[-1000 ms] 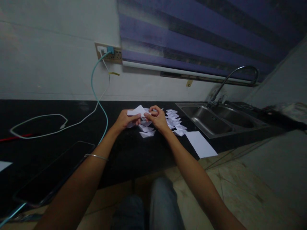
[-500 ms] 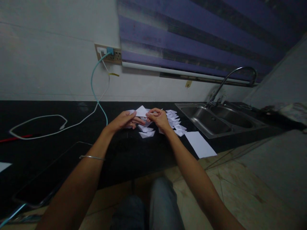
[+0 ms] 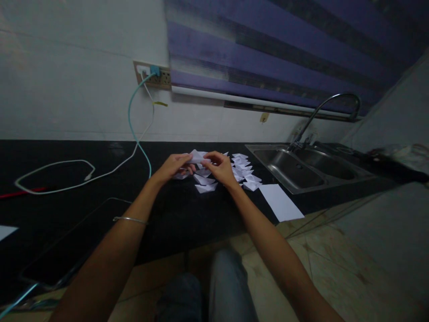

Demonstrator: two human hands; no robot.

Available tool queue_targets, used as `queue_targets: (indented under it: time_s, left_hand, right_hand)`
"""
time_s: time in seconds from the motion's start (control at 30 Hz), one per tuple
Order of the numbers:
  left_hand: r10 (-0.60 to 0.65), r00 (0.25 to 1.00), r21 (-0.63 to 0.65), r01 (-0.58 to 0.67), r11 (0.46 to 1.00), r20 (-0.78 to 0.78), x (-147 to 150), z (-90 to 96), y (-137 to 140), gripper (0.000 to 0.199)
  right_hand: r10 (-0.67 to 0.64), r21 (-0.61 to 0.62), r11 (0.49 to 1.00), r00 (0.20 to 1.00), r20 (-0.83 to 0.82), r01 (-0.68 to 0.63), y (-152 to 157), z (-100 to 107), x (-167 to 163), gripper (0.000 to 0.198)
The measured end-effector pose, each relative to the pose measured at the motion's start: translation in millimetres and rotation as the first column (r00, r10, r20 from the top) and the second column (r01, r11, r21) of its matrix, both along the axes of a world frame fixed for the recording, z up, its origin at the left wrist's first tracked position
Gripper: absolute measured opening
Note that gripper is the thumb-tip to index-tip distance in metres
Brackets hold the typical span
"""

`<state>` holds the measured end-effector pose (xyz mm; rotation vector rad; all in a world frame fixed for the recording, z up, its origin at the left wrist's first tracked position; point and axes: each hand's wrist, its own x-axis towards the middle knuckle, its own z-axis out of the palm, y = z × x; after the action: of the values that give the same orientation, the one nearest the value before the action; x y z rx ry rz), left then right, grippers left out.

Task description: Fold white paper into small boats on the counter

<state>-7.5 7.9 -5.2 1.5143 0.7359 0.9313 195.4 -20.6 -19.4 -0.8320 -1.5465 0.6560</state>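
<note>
Between my two hands, above the black counter, is a white folded paper (image 3: 197, 157). My left hand (image 3: 177, 165) pinches its left end between thumb and fingers. On the other end, my right hand (image 3: 219, 167) grips the paper with thumb and fingertips. Folded paper boats (image 3: 205, 187) sit on the counter just below my hands, partly hidden by them. Several more paper boats (image 3: 243, 167) stand close together in a column to the right of my right hand.
A flat white sheet (image 3: 280, 202) lies at the counter's front edge, beside the steel sink (image 3: 284, 172). On the left are a white cable (image 3: 53, 163), a dark tablet-like device (image 3: 67, 250) and a red object (image 3: 23, 193). A power strip (image 3: 152, 75) is on the wall.
The held paper has gone from an upright peaked shape to a flatter, lower one. My right hand's fingers have shifted along its edge.
</note>
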Motion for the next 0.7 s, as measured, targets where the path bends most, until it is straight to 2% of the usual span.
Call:
queue_targets:
  time_s: [0.07,0.13,0.2,0.27,0.37,0.53,0.7]
  left_hand:
    - [0.054,0.998,0.030,-0.055,0.998,0.044,-2,-3.3,4,0.028]
    - [0.084,0.991,0.015,-0.086,0.996,0.104,-4,-5.8,7,0.024]
    - [0.082,0.987,-0.013,-0.081,0.997,0.135,-5,-7.6,9,0.023]
    - [0.060,0.989,-0.025,-0.057,0.998,0.136,-6,-8.5,9,0.024]
    - [0.049,0.994,-0.033,-0.046,0.998,0.100,-6,-8.2,8,0.028]
    - [0.121,0.992,-0.014,-0.121,0.993,0.022,-8,-4.2,6,0.028]
    - [0.120,0.992,0.053,-0.118,0.992,-0.039,-10,-1.6,5,0.026]
  right_hand:
    - [0.067,-0.065,0.995,0.996,-0.055,-0.070,-4,4,0,0.028]
    - [0.150,-0.139,0.975,0.973,-0.178,-0.176,-7,8,2,0.031]
    - [0.211,-0.190,0.942,0.931,-0.299,-0.275,-8,11,4,0.033]
    - [0.225,-0.221,0.924,0.909,-0.350,-0.313,-8,12,6,0.032]
    - [0.232,-0.254,0.910,0.911,-0.342,-0.327,-10,13,7,0.030]
    - [0.286,-0.318,0.858,0.888,-0.359,-0.404,-15,16,9,0.029]
    - [0.343,-0.321,0.846,0.896,-0.280,-0.425,-13,12,14,0.026]
